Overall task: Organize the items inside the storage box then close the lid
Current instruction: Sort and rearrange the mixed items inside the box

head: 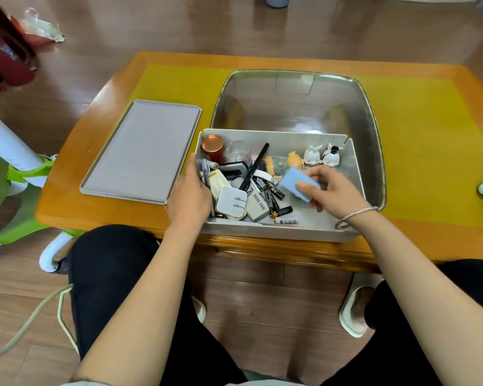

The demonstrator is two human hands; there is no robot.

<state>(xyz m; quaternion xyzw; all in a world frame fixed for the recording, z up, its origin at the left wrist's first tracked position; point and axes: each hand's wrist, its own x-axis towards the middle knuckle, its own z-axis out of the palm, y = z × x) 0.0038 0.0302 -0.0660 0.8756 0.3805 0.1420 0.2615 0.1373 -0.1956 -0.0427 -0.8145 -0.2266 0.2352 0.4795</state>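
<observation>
Two bare hands are working at an open white storage box (354,174), which is standing at the near edge of a wooden table (101,115), on a yellow mat (418,135). The right hand (332,190) is hovering above the right half of the box and is pinching a light blue rectangular pad (296,185) between the thumb and the curled fingers; a thin metal bangle (354,215) is sitting on that wrist. The left hand (188,190) is lying on the left wall of the box with the fingers bent over the rim, touching the things packed there; whether it is gripping any of them I cannot tell.

Inside the box, many small things are lying mixed in the left and middle part: a white charger plug (230,203), a grey case with the words MINI FAN (258,207), several black batteries (276,200), a black pen (255,165) leaning diagonally, and a red can with a copper top (213,147) standing in the far left corner. Three small figurines (313,156) are standing along the far wall.

Just left of the box, the grey lid (141,151) is lying flat on the table. Behind the box, touching its far wall, a large metal basin (299,101) is resting on the mat.
</observation>
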